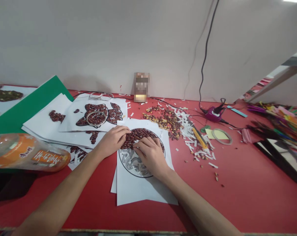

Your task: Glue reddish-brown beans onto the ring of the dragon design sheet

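Forearms (73, 188) flanked a paper dragon drawing (130, 161); glossy oval beans (140, 132) lay beside bent left fingers (121, 130), under curled right fingers (149, 143), any pinch unclear.

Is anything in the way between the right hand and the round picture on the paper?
Nothing that I can see. The right hand is right over the round picture, by the dark beans covering its top part.
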Available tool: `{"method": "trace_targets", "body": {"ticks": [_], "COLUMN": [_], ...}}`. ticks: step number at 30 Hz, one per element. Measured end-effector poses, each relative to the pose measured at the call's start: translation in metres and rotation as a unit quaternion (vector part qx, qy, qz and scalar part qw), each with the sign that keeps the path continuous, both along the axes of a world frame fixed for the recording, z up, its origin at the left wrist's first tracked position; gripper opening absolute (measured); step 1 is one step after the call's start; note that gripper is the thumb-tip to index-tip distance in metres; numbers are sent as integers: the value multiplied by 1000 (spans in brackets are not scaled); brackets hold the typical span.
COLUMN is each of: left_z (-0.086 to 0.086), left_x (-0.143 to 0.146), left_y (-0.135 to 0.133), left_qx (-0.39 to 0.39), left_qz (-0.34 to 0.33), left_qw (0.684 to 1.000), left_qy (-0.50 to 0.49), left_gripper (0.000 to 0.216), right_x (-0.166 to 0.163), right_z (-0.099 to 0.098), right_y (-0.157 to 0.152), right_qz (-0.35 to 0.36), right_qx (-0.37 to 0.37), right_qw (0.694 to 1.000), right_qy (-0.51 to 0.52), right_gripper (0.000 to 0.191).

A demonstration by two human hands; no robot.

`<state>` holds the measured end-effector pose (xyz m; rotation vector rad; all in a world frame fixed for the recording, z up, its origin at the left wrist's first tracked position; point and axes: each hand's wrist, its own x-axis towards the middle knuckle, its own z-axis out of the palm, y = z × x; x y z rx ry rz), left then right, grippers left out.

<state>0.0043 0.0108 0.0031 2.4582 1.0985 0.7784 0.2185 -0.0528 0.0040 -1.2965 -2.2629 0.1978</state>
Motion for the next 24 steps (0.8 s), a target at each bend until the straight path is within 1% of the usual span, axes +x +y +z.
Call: {"method": "trace_targets", "body": {"ticks": [3, 9, 13, 19, 24], "left_z": [-1, 1, 0, -2, -3], "left_x": [0, 0, 0, -1, 0], "left_y": [0, 0, 0, 1, 1], "left_qx": [3, 8, 5, 2, 3], "left_qz": [-1, -3, -4, -5, -1], "left_qw": [1000, 1000, 1000, 1000, 1000], "left_qy": [-1, 3, 8, 7, 2], "left_gripper": [35, 35, 34, 32, 33], "right_x": [0, -2, -1, -1, -1], "right_z": [1, 1, -1, -3, -2], "right_y": [1, 5, 3, 4, 4], "right_qz": [-10, -10, 6, -6, 4], "right_qx": [6, -13, 5, 12, 28], "right_qw": [1000, 1000, 1000, 1000, 1000], "right_qy": [7, 3, 9, 10, 5], "right_gripper": [11, 11, 12, 16, 17]}}
